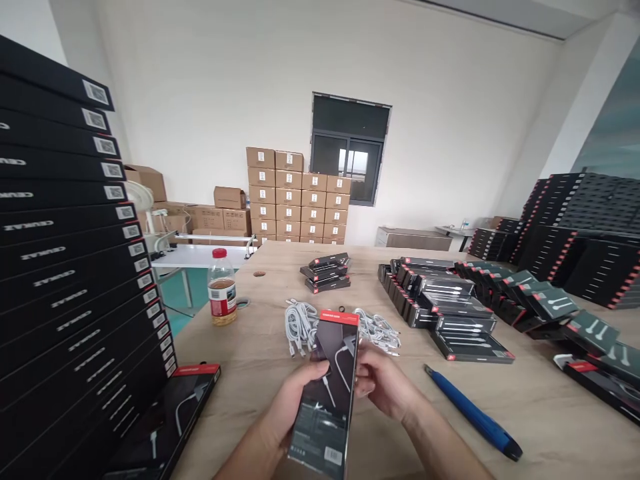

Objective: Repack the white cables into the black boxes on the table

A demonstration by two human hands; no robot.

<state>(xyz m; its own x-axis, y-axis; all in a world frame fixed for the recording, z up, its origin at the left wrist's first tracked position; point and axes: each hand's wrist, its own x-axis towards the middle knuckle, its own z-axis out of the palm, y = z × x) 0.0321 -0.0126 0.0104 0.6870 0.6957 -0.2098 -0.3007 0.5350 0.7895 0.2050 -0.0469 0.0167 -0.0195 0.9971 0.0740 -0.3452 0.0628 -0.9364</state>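
A black cable box [330, 387] with a red top edge and a printed white cable is held tilted in front of me. My left hand [297, 390] grips it from the left, thumb lying across its front. At the box's right edge is my right hand [377, 377], its fingers curled in against the side, partly hidden behind it. Just beyond the box lie two bundles of white cables, the left bundle [301, 325] and the right bundle [376, 330], both partly covered by the box and hands.
Tall black boxes [65, 267] rise at my left, with another cable box [175, 413] beside them. A drink bottle [222, 288] stands behind. A small pile [327, 273] and rows of packaged boxes [440, 300] occupy the wooden table. A blue pen-like tool [473, 410] lies at right.
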